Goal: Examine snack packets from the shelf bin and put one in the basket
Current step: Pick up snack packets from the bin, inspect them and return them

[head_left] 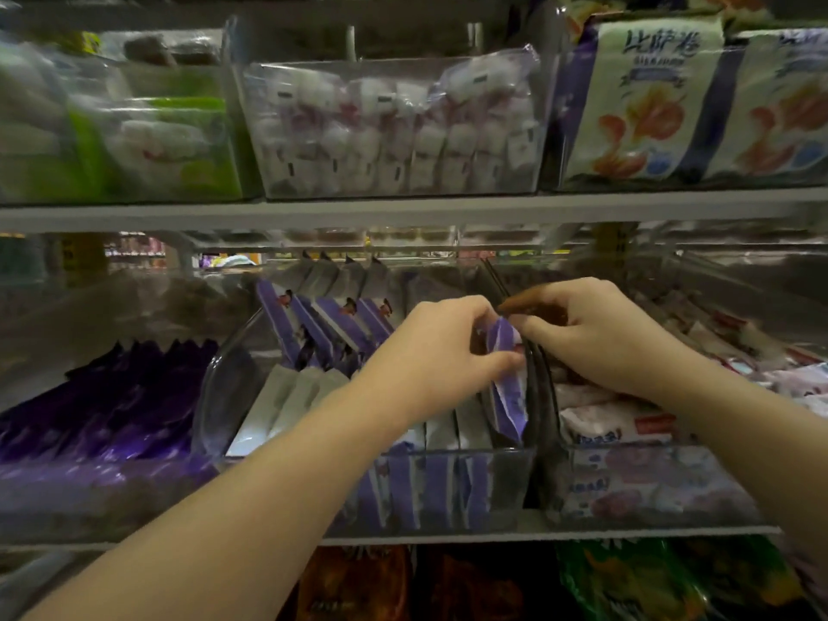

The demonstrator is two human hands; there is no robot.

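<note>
Dim store light overall — upper shelf [403, 208] brighter, lower tier murky. Green packets [134, 136] at top left smeared by blur. Soft glare on clear bin [506, 477] front. Wide-angle bending at edges — corners dark.

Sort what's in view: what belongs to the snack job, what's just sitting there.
Job: left hand, right hand, the packet they hold, clear bin, its other packets.
Bystanders: dark purple packs, pink packs, orange-print bags, green packs.
</note>
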